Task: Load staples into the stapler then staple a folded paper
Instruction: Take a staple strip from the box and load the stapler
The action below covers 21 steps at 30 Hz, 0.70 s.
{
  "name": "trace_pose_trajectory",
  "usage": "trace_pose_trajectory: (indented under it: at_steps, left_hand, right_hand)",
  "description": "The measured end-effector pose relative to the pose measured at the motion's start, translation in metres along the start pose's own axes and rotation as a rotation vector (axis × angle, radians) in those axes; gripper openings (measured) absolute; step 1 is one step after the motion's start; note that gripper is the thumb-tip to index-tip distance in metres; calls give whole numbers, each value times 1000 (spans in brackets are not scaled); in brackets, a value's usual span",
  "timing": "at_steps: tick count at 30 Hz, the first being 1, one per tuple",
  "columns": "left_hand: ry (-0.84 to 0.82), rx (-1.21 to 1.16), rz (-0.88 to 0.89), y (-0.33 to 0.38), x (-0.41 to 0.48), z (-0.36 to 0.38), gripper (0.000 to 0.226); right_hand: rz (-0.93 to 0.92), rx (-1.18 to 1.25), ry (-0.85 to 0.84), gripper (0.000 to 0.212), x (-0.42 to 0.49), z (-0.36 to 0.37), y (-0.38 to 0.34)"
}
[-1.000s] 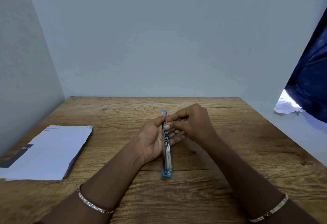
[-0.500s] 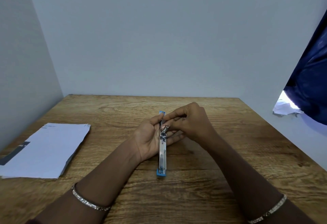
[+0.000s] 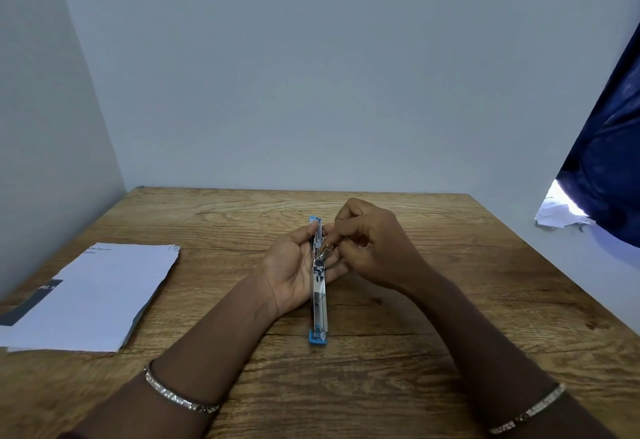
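A blue and silver stapler (image 3: 319,303) lies swung fully open in a straight line at the middle of the wooden table (image 3: 398,379). My left hand (image 3: 294,272) cradles its far half, palm up, thumb on the metal channel. My right hand (image 3: 372,248) hovers just right of it, with fingertips pinched together over the channel; whether staples are in the pinch is too small to tell. A stack of white folded paper (image 3: 93,296) rests on the table's left side, apart from both hands.
Grey walls close the table on the left and at the back. A dark blue curtain (image 3: 613,161) hangs at the right, with crumpled white paper (image 3: 557,215) under it on a ledge beyond the table's right edge.
The view has shifted slightly. My right hand's fingertips stay pinched over the stapler's channel with small movements; the stapler and my left hand keep their place.
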State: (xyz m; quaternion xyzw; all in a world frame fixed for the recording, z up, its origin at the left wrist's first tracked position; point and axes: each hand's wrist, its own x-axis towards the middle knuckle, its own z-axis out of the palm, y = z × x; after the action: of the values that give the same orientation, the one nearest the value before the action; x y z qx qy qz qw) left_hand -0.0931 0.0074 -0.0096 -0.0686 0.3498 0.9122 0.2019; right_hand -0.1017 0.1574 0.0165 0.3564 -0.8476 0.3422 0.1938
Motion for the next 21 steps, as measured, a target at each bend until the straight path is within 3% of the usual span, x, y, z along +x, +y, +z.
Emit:
trace_pose_trajectory:
  at_steps: [6,21]
  left_hand:
    - [-43,58,-32,-1,-1,0,38]
    - [-72,96,-45,-2,1,-1,42]
  right_hand:
    - [-42,-88,-40,27,0,1,-2]
    - [23,-251,-68,28,-1,-5,4]
